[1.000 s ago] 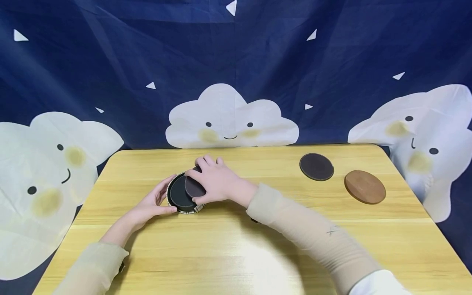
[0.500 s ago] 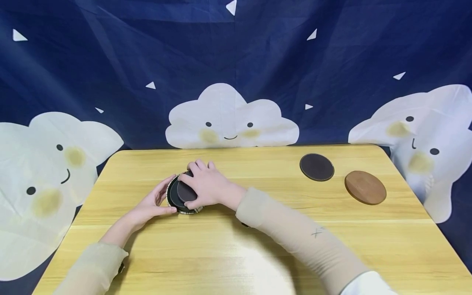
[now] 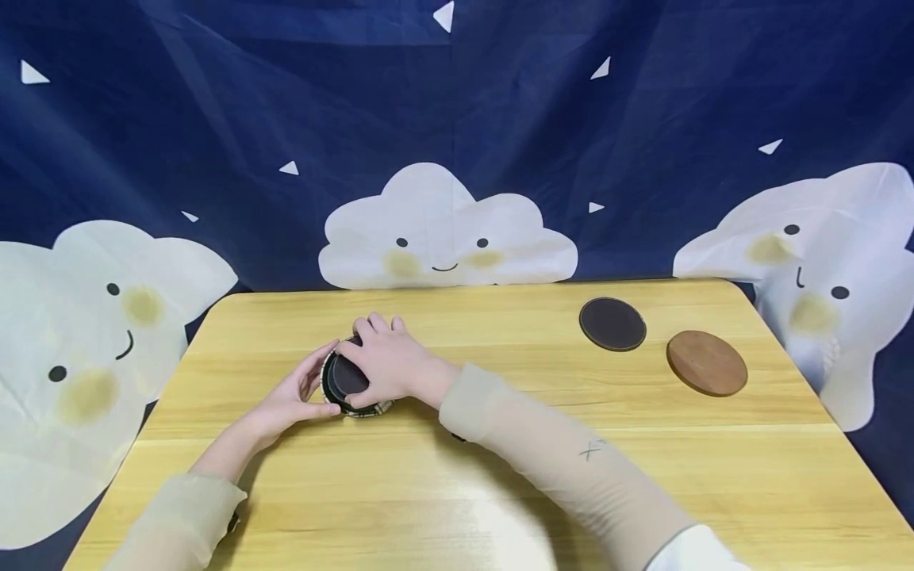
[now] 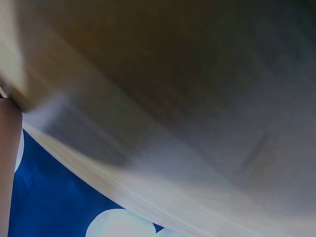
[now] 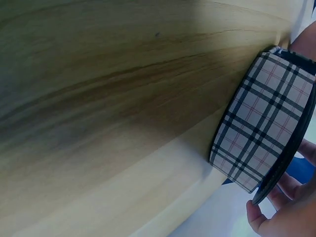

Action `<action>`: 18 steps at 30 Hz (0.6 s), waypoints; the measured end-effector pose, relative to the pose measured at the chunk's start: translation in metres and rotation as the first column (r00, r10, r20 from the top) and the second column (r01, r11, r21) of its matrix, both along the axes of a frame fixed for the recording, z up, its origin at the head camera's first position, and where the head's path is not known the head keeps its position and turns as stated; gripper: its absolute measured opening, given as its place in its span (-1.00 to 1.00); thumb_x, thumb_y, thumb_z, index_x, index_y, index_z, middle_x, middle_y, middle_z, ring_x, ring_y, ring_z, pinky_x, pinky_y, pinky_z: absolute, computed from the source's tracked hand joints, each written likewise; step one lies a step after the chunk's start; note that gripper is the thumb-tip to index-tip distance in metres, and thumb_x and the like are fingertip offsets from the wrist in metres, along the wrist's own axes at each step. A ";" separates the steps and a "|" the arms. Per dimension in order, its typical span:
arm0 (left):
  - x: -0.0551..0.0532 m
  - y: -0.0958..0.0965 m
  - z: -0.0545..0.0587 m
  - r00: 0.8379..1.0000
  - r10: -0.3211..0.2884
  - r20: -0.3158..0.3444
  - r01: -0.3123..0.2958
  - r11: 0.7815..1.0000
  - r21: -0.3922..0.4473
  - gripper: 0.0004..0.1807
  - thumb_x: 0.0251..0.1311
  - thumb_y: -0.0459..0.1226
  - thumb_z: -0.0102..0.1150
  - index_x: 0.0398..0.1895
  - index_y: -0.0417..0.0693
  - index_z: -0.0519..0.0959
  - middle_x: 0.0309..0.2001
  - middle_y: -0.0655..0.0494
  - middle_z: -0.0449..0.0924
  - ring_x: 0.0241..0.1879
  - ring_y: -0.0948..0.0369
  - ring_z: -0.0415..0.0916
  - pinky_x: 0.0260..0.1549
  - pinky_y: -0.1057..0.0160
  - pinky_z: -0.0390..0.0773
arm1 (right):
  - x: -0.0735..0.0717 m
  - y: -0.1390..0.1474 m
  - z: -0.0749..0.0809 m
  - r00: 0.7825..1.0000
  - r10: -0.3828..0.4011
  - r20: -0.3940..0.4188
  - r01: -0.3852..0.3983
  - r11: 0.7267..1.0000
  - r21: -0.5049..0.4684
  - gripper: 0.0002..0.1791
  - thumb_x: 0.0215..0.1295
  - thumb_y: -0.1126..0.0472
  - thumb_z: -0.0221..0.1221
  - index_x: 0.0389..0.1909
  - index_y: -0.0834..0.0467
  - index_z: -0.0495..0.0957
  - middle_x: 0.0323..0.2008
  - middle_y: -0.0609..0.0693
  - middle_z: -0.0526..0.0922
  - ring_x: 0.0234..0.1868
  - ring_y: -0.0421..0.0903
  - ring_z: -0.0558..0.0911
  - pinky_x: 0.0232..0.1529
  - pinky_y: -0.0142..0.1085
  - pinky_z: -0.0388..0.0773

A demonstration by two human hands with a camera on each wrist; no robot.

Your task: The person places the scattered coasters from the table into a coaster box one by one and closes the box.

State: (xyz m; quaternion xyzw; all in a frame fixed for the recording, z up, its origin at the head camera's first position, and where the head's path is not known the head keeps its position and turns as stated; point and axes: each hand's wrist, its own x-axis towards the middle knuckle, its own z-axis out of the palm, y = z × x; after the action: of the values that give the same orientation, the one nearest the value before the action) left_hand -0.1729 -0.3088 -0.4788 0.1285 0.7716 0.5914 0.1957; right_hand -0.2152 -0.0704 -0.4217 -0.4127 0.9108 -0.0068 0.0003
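Observation:
A round holder point(image 5: 264, 121) with checked plaid sides stands on the table to the left of the middle. My left hand point(image 3: 296, 396) grips its left side, thumb in front and fingers behind. Over the holder's open top, my right hand point(image 3: 391, 363) pinches a dark round coaster point(image 3: 348, 377) between thumb and fingers. The coaster overlaps most of the opening, and a dark inner wall shows at the left. In the right wrist view the coaster's edge lies along the holder's top, slightly proud of it at the near end. The left wrist view shows mostly blurred tabletop.
Toward the back right of the wooden table point(image 3: 443, 492) lies a flat dark round coaster point(image 3: 612, 323). Right of it is a thicker brown round disc point(image 3: 707, 363). A dark blue cloth point(image 3: 514, 95) with white clouds hangs behind the table's far edge.
My right hand has carried the dark coaster left and slightly toward me, so it now covers more of the holder's opening. My left hand keeps its grip on the holder.

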 end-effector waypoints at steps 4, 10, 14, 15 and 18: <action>0.000 0.000 0.001 1.000 -0.003 0.003 0.003 1.000 0.001 0.17 0.24 -0.41 0.46 0.77 0.01 -0.11 0.64 -0.22 -0.02 0.30 0.79 0.21 0.24 0.80 0.18 | 0.000 -0.003 -0.002 1.000 -0.010 0.008 0.010 1.000 0.005 -0.13 0.19 -0.49 0.28 0.47 -0.21 0.41 0.26 -0.01 0.43 0.24 -0.04 0.36 0.12 -0.13 0.39; 0.001 0.001 0.001 1.000 -0.003 0.003 0.003 1.000 0.001 0.18 0.23 -0.41 0.46 0.76 -0.01 -0.12 0.66 -0.33 -0.10 0.30 0.80 0.16 0.24 0.81 0.16 | 0.001 -0.006 -0.004 1.000 -0.015 0.001 0.015 1.000 0.016 -0.12 0.20 -0.51 0.26 0.48 -0.22 0.40 0.26 -0.01 0.42 0.25 -0.04 0.36 0.13 -0.15 0.39; 0.001 0.001 0.001 1.000 -0.003 0.003 0.003 1.000 0.003 0.18 0.23 -0.41 0.47 0.76 0.00 -0.12 0.67 -0.32 -0.11 0.30 0.80 0.15 0.25 0.82 0.16 | 0.001 -0.008 -0.006 1.000 -0.015 -0.010 0.015 1.000 0.020 -0.12 0.20 -0.52 0.25 0.48 -0.22 0.40 0.26 -0.01 0.42 0.26 -0.04 0.36 0.15 -0.15 0.38; 0.001 0.001 0.001 1.000 -0.003 0.004 0.003 1.000 0.004 0.18 0.24 -0.41 0.47 0.76 0.01 -0.11 0.68 -0.31 -0.12 0.30 0.81 0.14 0.25 0.82 0.16 | 0.001 -0.008 -0.007 1.000 -0.014 -0.012 0.014 1.000 0.021 -0.12 0.20 -0.52 0.25 0.48 -0.22 0.40 0.27 -0.01 0.42 0.26 -0.04 0.36 0.15 -0.15 0.38; 0.001 0.000 0.001 1.000 -0.003 0.003 0.003 1.000 0.003 0.18 0.24 -0.40 0.47 0.76 0.01 -0.11 0.68 -0.31 -0.12 0.31 0.80 0.13 0.25 0.82 0.16 | 0.001 -0.009 -0.007 1.000 -0.007 -0.017 0.007 1.000 0.019 -0.12 0.20 -0.53 0.25 0.47 -0.21 0.41 0.28 0.00 0.42 0.27 -0.04 0.36 0.17 -0.15 0.38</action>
State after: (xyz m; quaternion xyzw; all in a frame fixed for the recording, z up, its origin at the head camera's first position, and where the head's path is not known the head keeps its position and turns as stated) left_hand -0.1722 -0.3083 -0.4773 0.1292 0.7702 0.5924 0.1978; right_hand -0.2138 -0.0793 -0.4287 -0.4094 0.9123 0.0053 -0.0037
